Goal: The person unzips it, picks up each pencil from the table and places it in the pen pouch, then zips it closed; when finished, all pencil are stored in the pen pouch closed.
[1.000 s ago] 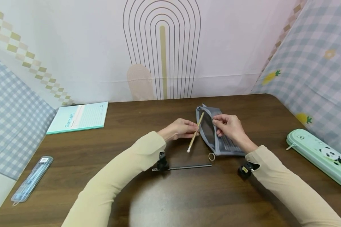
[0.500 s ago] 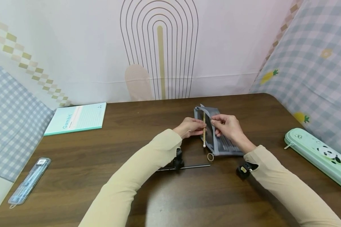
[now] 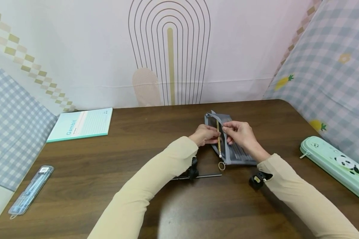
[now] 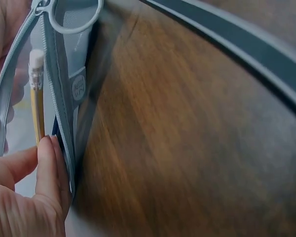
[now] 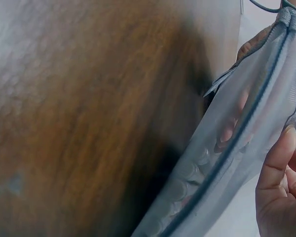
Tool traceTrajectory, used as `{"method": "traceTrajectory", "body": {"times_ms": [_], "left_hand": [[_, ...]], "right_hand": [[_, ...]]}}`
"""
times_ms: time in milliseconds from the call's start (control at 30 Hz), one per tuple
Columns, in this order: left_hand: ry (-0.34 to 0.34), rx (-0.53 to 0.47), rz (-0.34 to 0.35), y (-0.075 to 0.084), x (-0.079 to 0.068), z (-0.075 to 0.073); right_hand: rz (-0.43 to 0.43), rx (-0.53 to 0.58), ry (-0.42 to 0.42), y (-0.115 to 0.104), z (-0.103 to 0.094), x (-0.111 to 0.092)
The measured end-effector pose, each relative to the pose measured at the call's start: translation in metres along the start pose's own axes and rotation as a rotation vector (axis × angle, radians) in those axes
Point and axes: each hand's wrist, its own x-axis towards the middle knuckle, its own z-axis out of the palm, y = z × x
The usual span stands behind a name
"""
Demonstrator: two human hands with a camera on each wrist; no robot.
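In the grey pouch (image 3: 227, 146) mouth, pencil (image 3: 218, 141) now deeper, both hands' grip clamped: left (image 3: 205, 135) on pencil, right (image 3: 240, 132) on pouch.

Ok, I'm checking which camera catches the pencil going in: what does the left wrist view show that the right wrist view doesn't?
Left wrist only: the yellow pencil, eraser end up, inside the open zipper, left hand pinching it, and the ring pull. Right wrist only: the right hand gripping the mesh side. Both: the grey pencil pouch and the wooden table.
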Motion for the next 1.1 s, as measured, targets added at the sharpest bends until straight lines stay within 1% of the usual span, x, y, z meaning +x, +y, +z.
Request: {"method": "traceTrajectory", "body": {"times_ms": [100,233,333,400,433,533,633,667,733,833,967,1100], "left_hand": [[0.07,0.001,0.026,-0.001,-0.001,0.006],[0.166,0.006,0.028,-0.001,0.0,0.015],[0.188,-0.002,0.018,-0.001,0.003,0.018],[0.182,-0.016,0.015,-0.003,0.007,0.019],[0.164,-0.035,0.036,-0.005,0.01,0.019],[0.127,-0.043,0.045,-0.007,0.009,0.018],[0.069,-0.048,0.057,-0.005,0.0,0.015],[0.05,-0.034,0.042,-0.001,-0.007,0.014],[-0.005,-0.033,0.049,0.001,-0.015,0.008],[-0.107,-0.014,0.058,0.004,-0.026,-0.003],[-0.237,0.051,0.049,0.005,-0.041,-0.024],[-0.376,0.182,0.037,0.002,-0.056,-0.048]], "right_hand": [[0.003,0.001,-0.002,0.0,0.0,0.0],[0.005,0.004,-0.01,0.0,0.0,0.0],[0.002,0.007,-0.011,0.0,0.0,0.0],[-0.001,0.008,-0.01,0.0,0.0,0.0],[0.0,0.01,-0.011,0.0,0.0,0.0],[0.001,0.01,-0.012,0.0,0.001,0.0],[-0.006,0.012,-0.009,0.001,0.0,0.0],[-0.01,0.012,-0.007,0.001,-0.001,0.0],[-0.018,0.012,-0.004,0.001,-0.001,-0.001],[-0.026,0.01,0.002,0.001,-0.002,0.0],[-0.036,0.011,0.011,0.002,-0.003,0.0],[-0.035,0.02,0.019,0.002,-0.003,0.0]]}}
